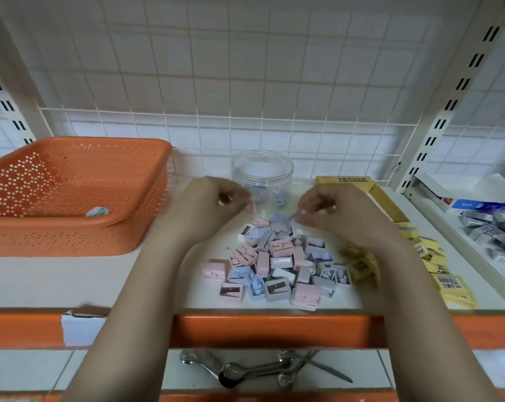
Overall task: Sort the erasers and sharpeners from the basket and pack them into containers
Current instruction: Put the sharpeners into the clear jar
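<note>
Sharpeners, small pastel plastic blocks in pink, blue and grey (277,262), lie heaped in the middle of the frame on the white shelf (71,280), between my two forearms. Just right of that heap, yellow paper-sleeved erasers (437,265) spread toward the lower right, partly hidden by my right arm. Above them, at centre right, stands an open yellow cardboard box (358,184). A clear round plastic jar (263,175) stands at the centre, just beyond my hands, with a few blue sharpeners in its bottom.

My left hand (207,207) hovers above the upper edge of the heap, fingers curled; something small and pale pink shows at its fingertips, but motion blur keeps me from telling whether I hold it. My right hand (335,213) hangs near it, a little to the right, fingers and thumb pinched together on a small thin greyish piece that is too blurred to name.

An orange perforated plastic basket (71,192) sits at the left of the frame, tilted slightly, with one small pale object (97,211) lying near its front wall. At the far right, silver-wrapped small items (495,230) are piled on a neighbouring shelf beside a blue and white box (477,204). Metal spoons (245,369) lie on the lower shelf at bottom centre.
</note>
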`<state>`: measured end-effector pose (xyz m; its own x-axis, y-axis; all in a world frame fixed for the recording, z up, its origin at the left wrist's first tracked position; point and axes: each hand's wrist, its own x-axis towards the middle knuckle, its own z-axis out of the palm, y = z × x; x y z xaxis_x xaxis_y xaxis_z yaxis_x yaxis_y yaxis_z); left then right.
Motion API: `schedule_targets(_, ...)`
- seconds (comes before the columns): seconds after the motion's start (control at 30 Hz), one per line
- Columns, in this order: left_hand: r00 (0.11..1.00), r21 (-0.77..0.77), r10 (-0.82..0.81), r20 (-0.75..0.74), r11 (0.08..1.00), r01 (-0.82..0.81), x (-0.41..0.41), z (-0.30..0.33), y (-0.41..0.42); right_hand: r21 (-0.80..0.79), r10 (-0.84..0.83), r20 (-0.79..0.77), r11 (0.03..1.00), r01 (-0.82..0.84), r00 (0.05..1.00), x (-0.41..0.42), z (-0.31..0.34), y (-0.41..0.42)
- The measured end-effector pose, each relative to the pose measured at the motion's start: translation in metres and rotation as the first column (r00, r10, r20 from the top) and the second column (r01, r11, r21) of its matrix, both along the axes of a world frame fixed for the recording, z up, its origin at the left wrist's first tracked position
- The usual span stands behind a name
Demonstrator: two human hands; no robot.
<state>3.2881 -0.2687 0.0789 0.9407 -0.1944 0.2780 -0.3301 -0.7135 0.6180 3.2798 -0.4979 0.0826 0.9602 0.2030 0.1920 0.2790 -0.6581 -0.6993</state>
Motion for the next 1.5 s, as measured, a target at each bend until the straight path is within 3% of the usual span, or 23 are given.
schedule_targets(0.2,0.971,0.104,-0.003,-0.237,0.994,0.029,-0.043,-0.016,0.024,0.168,-0.119,0.155,0.981,0.093,0.981,0.056,0.029,0.031)
schedule_targets(0.27,0.952,0.149,0.005,-0.307,0.988,0.043,-0.052,-0.019,0.031,0.127,-0.176,0.163,0.979,0.157,0.971,0.079,0.029,0.04)
schedule_targets(0.37,0.926,0.186,0.038,-0.375,0.982,0.035,-0.058,-0.024,0.036,-0.061,-0.219,0.15,0.971,0.23,0.964,0.105,0.021,0.05)
schedule_targets(0.43,0.93,0.204,0.058,-0.364,0.979,0.018,-0.06,-0.027,0.036,-0.19,-0.224,0.121,0.951,0.244,0.967,0.117,0.016,0.053)
schedule_targets(0.53,0.949,0.198,0.061,-0.309,0.98,0.002,-0.061,-0.031,0.035,-0.248,-0.226,0.077,0.939,0.238,0.971,0.125,0.009,0.055)
schedule_targets(0.77,0.991,0.081,0.03,-0.128,0.997,-0.02,-0.042,-0.01,0.035,-0.024,-0.198,0.117,0.979,0.202,0.973,0.085,0.017,0.036)
schedule_targets(0.97,0.994,-0.02,0.056,0.097,0.998,-0.054,0.019,0.022,0.006,-0.03,-0.024,-0.073,0.999,0.021,0.997,0.013,0.004,0.016)
schedule_targets(1.1,0.991,0.134,0.021,0.134,0.99,-0.039,0.069,0.029,-0.01,-0.054,0.003,-0.136,0.998,-0.01,0.991,-0.016,-0.015,0.011)
schedule_targets(1.3,1.0,0.315,-0.002,0.025,0.949,-0.006,0.108,0.022,-0.024,-0.04,-0.023,-0.111,0.999,0.018,0.994,-0.036,-0.025,0.008)
schedule_targets(1.5,0.998,0.334,0.012,-0.058,0.943,0.008,0.116,0.022,-0.03,-0.098,-0.005,-0.09,0.995,-0.004,0.996,-0.035,-0.027,0.017)
